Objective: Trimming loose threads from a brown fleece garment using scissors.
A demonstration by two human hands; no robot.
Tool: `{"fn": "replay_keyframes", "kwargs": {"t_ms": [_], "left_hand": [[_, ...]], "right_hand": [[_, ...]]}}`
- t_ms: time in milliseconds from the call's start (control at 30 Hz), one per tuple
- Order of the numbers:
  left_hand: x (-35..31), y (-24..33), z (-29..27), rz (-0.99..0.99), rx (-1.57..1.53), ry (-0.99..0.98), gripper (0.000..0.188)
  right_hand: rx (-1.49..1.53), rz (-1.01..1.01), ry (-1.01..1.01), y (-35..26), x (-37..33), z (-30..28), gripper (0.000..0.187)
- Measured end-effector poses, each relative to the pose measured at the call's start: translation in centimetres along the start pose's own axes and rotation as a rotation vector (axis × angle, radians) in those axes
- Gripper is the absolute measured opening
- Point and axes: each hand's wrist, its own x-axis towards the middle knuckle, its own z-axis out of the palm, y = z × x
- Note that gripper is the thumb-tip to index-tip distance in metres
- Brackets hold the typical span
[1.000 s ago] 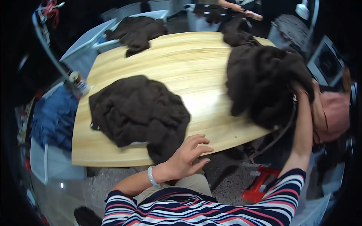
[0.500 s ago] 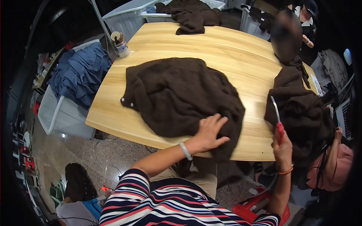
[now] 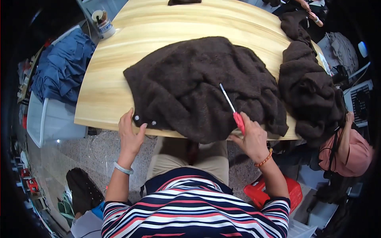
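So the dark brown fuzzy garment [image 3: 198, 87] is lying across the near side of the counter [image 3: 99, 99], right in front of the person, rumpled and not folded, with its bottom edge around the counter's front edge. The right hand [image 3: 254, 139] is wrapped around a red-handled tool [image 3: 234, 112], slim metal blade pointing up and away over the cloth; can't tell from here exactly what kind it is. The left hand [image 3: 131, 139] isn't clenched, fingers and thumb spread at the garment's left corner, just beside 2 shiny buttons [image 3: 137, 118]. Might be brushing the fabric, hard to say. As for how far along this is, I'd call it early: piece laid out, tool in hand, but I can't spot any cut or loose bit of thread, and the blade isn't clearly working on anything. Another brown heap [image 3: 309, 87] sits bunched at the right end, just beside this one, and I honestly can't tell if it's been dealt with or not. Off to the left there's a pale bin [image 3: 55, 115] piled with blue cloth [image 3: 65, 65], and that looks like a separate batch to me.
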Motion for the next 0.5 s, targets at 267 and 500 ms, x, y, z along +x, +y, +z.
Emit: {"fn": "replay_keyframes", "kwargs": {"t_ms": [267, 500], "left_hand": [[1.0, -0.7, 1.5, -0.110, -0.210, -0.074, 0.044], [3.1, -0.1, 1.1, -0.238, -0.871, -0.119, 0.037]], "right_hand": [[-0.070, -0.014, 0.086, -1.1, 2.3, 0.5, 0.033], [-0.047, -0.088, 0.122, 0.8, 2.5, 2.5, 0.016]]}}
